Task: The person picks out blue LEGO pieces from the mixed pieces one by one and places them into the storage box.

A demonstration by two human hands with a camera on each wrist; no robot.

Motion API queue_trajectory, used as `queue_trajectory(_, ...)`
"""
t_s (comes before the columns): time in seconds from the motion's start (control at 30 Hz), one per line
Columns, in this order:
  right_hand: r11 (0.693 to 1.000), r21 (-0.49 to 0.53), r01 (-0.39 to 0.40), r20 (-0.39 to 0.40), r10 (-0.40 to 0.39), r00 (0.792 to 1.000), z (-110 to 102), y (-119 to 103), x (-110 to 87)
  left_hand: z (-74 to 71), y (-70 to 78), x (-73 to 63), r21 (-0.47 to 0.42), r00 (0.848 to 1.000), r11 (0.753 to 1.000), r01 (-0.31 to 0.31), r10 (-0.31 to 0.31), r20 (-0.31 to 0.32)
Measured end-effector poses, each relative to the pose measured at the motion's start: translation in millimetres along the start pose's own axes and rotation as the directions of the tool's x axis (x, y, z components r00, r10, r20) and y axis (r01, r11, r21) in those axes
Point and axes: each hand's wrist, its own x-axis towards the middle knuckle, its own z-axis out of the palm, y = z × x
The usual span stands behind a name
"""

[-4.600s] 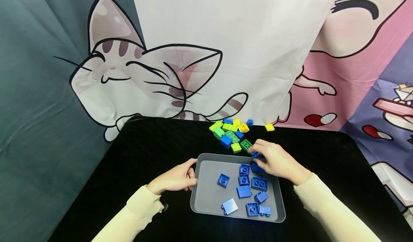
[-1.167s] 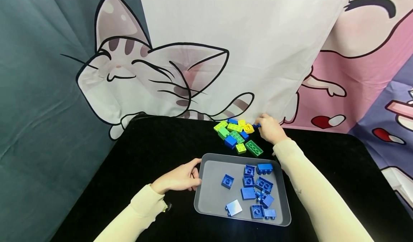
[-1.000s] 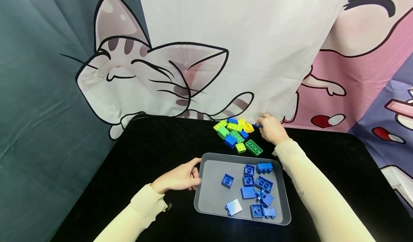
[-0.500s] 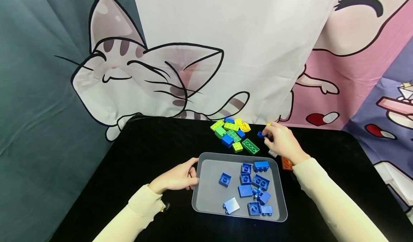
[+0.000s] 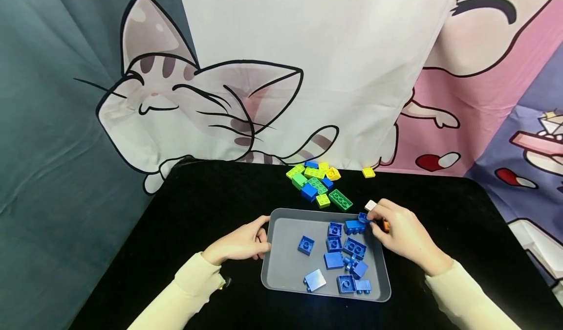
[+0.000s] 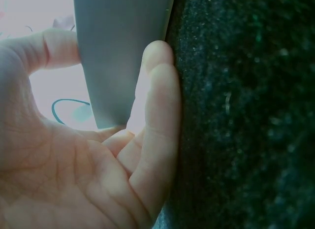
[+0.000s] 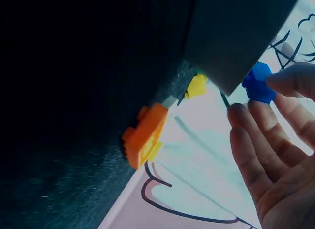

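Observation:
My left hand [image 5: 242, 242] grips the left rim of a grey tray [image 5: 283, 271]. In the left wrist view the thumb lies on one side of the tray wall [image 6: 115, 66] and curled fingers on the other. Over the tray's back right corner, my right hand [image 5: 404, 232] pinches a small blue toy brick [image 5: 362, 217] between thumb and fingers. That brick [image 7: 258, 82] sits above the tray edge in the right wrist view. Several blue bricks lie in the tray, mostly on its right half, among them a flat-lying one [image 5: 333, 260] and a lone one [image 5: 306, 245] towards the left.
Behind the tray is a heap of yellow, green and blue bricks, with a long green brick [image 5: 340, 200] at its near side. A yellow brick [image 5: 368, 172] lies alone by the curtain. A white brick [image 5: 370, 205] and an orange brick [image 7: 146, 135] are near my right hand.
Since about a second ago my right hand has carried the small blue brick from the table's far edge to the tray's back right corner. My left hand has kept its grip on the rim.

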Motion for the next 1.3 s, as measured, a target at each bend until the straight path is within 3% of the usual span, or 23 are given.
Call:
queue_trajectory(0.27,1.000,-0.020,-0.011,-0.001,0.011,1.000,-3,-12,-27.0,0.1,-0.5,1.0,0.001,1.000,1.000,0.000,0.000,-0.002)
queue_trajectory(0.6,0.987,0.014,-0.157,0.070,0.156,0.985,4,-17,-44.4,1.7,-0.2,-0.9,0.003,1.000,1.000,0.005,-0.005,-0.008)
queue_trajectory(1.0,0.928,0.096,-0.359,0.252,0.326,0.911,-1,-26,-53.5,1.7,0.0,-1.3,-0.001,1.000,1.000,0.001,-0.001,-0.002)
queue_trajectory(1.2,0.905,0.163,-0.392,0.320,0.327,0.889,-3,-25,-53.1,-3.1,2.9,-1.4,-0.018,1.000,1.000,0.020,-0.020,0.009)
queue_trajectory(1.3,0.889,0.227,-0.398,0.369,0.300,0.880,-3,-22,-53.1,-5.8,8.0,-0.5,0.085,0.998,0.996,0.042,-0.037,-0.059)
